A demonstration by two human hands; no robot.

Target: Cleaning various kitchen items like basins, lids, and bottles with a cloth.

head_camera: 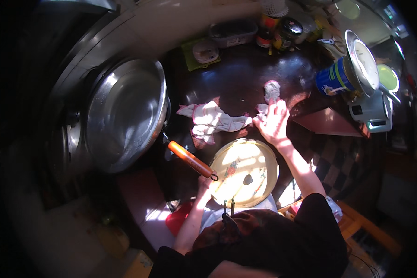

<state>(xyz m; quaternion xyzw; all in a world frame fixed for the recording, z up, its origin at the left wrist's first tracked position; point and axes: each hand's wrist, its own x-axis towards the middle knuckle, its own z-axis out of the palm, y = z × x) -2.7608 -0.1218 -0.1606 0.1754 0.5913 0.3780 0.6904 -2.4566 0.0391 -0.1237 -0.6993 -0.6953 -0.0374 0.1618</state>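
Note:
At the left rim of a cream enamel basin (243,160), which has a floral pattern and a dark spot, my left hand (205,185) holds on, partly in shadow. The basin is tilted in front of my body. My right hand (274,120) reaches over the dark countertop (236,83) with its fingers spread. Its fingertips are at a small crumpled white cloth (272,91) with pink edging; whether they press on it I cannot tell. To the left of that hand lies a larger crumpled white cloth (215,118) with pink edging.
A large metal basin (128,114) stands left, near an orange handle (191,160) that points toward me. Plastic containers (233,33) and jars (289,31) line the back. Right are a blue can (335,77), a white bowl (366,66) and a pale green appliance (371,111).

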